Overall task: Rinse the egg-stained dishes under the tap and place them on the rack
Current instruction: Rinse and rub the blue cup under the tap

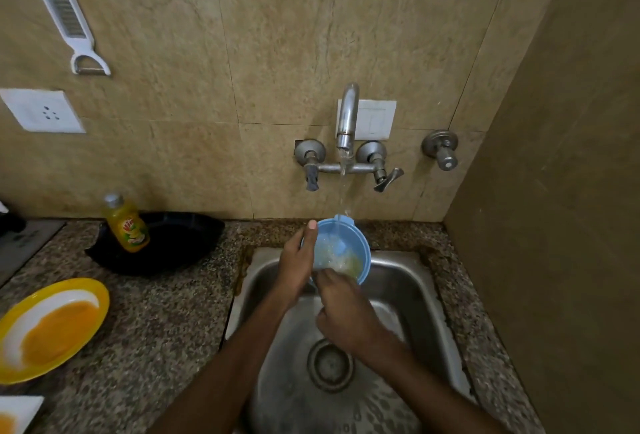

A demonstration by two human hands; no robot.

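Observation:
A light blue bowl (349, 243) with yellowish egg residue inside is held over the steel sink (412, 281), right under the running tap (347, 118). My left hand (299, 262) grips the bowl's left rim, thumb up along the edge. My right hand (346, 312) is at the bowl's near rim, fingers reaching inside where the water lands. A yellow plate (52, 326) smeared with orange egg lies on the counter at the left. A white dish (15, 413) with an egg stain shows at the bottom left corner.
A yellow dish soap bottle (126, 224) stands in a black tray (173, 243) on the granite counter (166, 329). A white grater-peeler (65, 14) and a socket (41, 109) are on the wall. A side wall closes the right. No rack is in view.

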